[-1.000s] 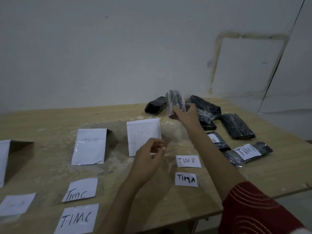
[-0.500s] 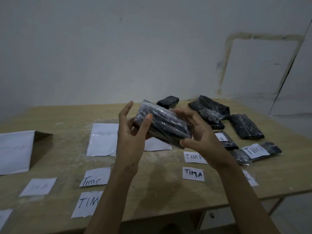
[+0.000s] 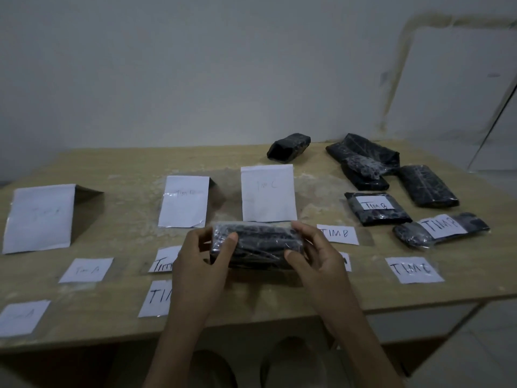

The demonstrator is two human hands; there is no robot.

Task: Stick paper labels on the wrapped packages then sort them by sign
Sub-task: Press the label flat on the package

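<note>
A black plastic-wrapped package (image 3: 256, 246) with no label lies level between both hands, low over the table's middle. My left hand (image 3: 200, 260) grips its left end, thumb on top. My right hand (image 3: 314, 257) grips its right end. Three folded white signs stand in a row: a faint one (image 3: 39, 217) at the left, "TIM B" (image 3: 183, 201) and "TIM C" (image 3: 268, 193). Loose paper labels lie flat: "TIM B" (image 3: 338, 234), "TIM C" (image 3: 414, 269), "Tim A" (image 3: 86, 270), and several partly hidden by my arms.
On the wooden table (image 3: 126, 312) at the right lie two labelled packages (image 3: 376, 209) (image 3: 442, 228), a pile of unlabelled black ones (image 3: 363, 161), another (image 3: 426, 186), and one apart at the back (image 3: 289, 147). A wall runs behind. The table's front edge is near me.
The package has come down from chest height to just above the table and now lies level. Both hands hold its ends. The camera has tilted down.
</note>
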